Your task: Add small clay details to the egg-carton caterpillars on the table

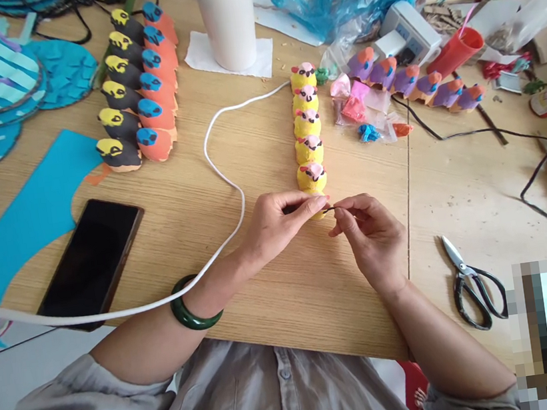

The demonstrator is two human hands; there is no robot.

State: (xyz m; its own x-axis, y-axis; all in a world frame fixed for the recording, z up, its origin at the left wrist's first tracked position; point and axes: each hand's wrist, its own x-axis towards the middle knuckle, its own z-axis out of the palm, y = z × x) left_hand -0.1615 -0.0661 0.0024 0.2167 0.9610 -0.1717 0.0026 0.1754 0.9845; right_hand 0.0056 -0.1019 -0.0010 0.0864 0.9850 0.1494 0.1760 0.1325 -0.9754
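My left hand [280, 221] is closed in a pinch, thumb and index finger on one end of a thin dark strand [328, 210]. A dark bit also shows between that thumb and finger. The strand's other end is pinched by my right hand [373, 235], its remaining fingers curled. Just beyond lies a row of yellow bumps [309, 152] with pink tops and dark markings, like a painted or clay-covered egg-carton strip. Its nearest bump is partly hidden behind my left hand.
A white cable [221, 158] curves across the table and over my left forearm. Left are a phone [93, 255], blue sheet [39, 229], black-yellow row [118, 94] and orange-blue row [154, 86]. Scissors [469, 280] lie right; clay packets [358, 103] and a purple row [411, 79] lie beyond.
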